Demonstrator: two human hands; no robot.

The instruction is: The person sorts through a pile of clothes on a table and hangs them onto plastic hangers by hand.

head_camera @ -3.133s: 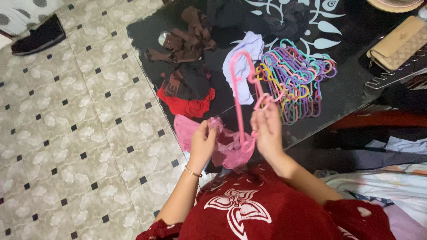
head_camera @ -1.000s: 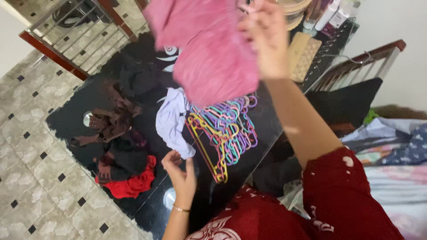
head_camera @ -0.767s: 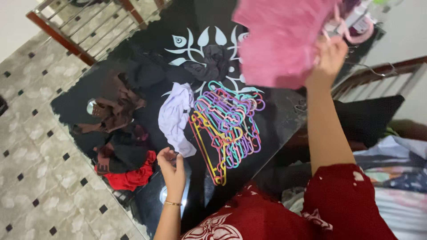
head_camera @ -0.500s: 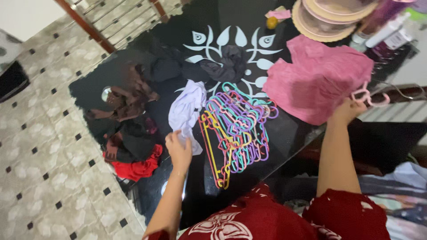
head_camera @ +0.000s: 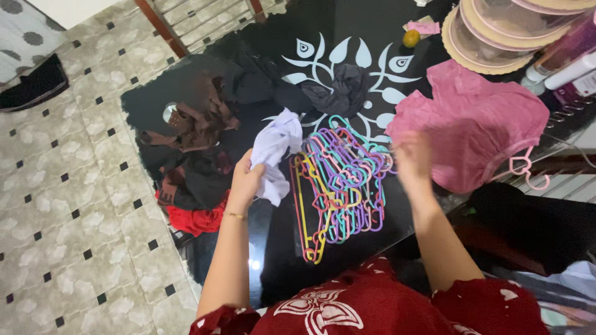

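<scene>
— So, what are the hands doing?
— Left hand (head_camera: 244, 181) is clenched on the white cloth (head_camera: 273, 151), which lies on the desk (head_camera: 273, 260) just left of the hangers (head_camera: 338, 186). Right hand (head_camera: 413, 162) is blurred above the hangers' right edge; I can't tell whether it's closed or loose.
— How to lift that cloth well?
— I'd say gather it fully and raise it straight, so it doesn't snag a hanger hook.
— Arm pose?
— Both forearms reach forward over the desk edge, left wrist bent down. The pink garment (head_camera: 472, 124) rests on its hanger, far right.
</scene>
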